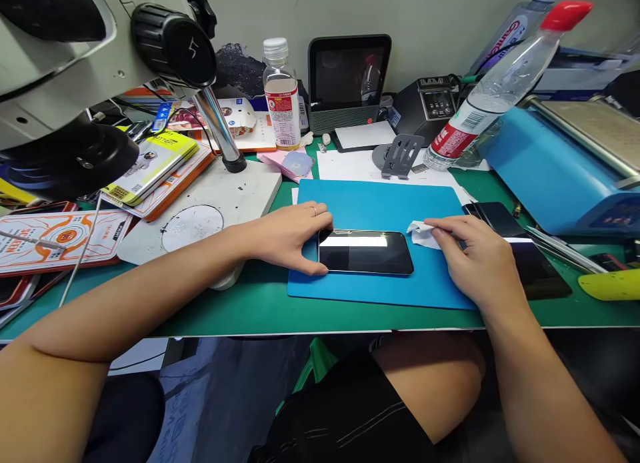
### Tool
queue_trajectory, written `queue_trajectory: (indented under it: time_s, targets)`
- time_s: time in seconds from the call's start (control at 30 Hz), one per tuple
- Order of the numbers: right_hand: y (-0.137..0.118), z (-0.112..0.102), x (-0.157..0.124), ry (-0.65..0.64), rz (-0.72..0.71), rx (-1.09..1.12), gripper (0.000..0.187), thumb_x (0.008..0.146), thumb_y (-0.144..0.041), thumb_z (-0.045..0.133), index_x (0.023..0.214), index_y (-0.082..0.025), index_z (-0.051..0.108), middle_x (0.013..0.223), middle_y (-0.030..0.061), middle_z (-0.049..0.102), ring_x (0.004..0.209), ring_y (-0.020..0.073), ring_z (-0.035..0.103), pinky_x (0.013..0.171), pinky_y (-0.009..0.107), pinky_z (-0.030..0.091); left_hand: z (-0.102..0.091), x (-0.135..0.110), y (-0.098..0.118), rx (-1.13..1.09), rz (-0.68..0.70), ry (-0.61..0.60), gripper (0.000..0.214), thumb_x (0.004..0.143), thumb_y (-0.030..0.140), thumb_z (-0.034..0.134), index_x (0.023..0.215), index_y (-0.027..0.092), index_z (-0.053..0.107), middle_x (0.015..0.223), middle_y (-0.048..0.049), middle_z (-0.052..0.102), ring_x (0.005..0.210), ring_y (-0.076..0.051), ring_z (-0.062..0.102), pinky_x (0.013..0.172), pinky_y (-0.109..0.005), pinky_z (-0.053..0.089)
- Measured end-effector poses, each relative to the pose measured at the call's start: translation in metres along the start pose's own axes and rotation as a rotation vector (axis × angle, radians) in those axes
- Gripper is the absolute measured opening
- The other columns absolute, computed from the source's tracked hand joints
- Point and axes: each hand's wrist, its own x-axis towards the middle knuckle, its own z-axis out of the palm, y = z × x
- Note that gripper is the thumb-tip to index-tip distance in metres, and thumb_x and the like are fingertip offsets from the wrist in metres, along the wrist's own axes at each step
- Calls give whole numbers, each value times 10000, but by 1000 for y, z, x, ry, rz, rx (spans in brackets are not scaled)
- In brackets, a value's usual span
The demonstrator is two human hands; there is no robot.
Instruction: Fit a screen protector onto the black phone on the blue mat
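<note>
A smartphone [367, 255] lies flat, screen up, on a blue mat [360, 203]; a bright reflection crosses its dark glass. My left hand [295, 236] grips the phone's left end, thumb at the near edge and fingers at the far corner. Just past the phone's right end, my right hand [477, 259] pinches a crumpled white tissue [424, 235] between thumb and fingertips. The tissue is apart from the phone. Beside the right hand, partly hidden by it, another dark screen [543, 269] rests on the green bench surface.
At left a microscope [75, 69] overhangs its white base [255, 189] and several boxes [155, 166]. Behind the mat stand a labelled bottle [281, 106], a black display [349, 76] and a grey phone stand [403, 155]. A red-capped bottle [470, 123] leans near a blue machine [555, 169].
</note>
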Motion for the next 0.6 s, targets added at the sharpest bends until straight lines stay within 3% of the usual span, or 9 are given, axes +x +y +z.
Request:
queue_trajectory:
  time_s: [0.2, 0.43, 0.6]
  targets:
    - [-4, -2, 0, 52, 18, 23, 253, 960, -308, 571, 1064, -204, 777, 1056, 114, 764, 987, 281, 700, 784, 396, 528, -2, -1, -1, -25, -1, -12, 570, 816, 611, 723, 1133, 162, 571, 1074, -86, 592, 1003, -267, 569, 848, -343, 438]
    - [-6, -1, -1, 180, 38, 75, 134, 906, -313, 654, 937, -213, 739, 913, 81, 740, 774, 213, 650, 596, 318, 473, -3, -1, -4, -87, -21, -21, 659, 779, 662, 759, 1165, 160, 577, 1116, -95, 612, 1029, -274, 580, 873, -344, 437]
    - [-6, -4, -1, 276, -31, 82, 80, 918, -290, 647, 895, -225, 686, 872, 42, 709, 772, 203, 645, 658, 329, 503, 0, -2, -4, -127, -59, -7, 517, 920, 627, 612, 1165, 172, 585, 1108, -92, 626, 997, -259, 593, 846, -353, 451]
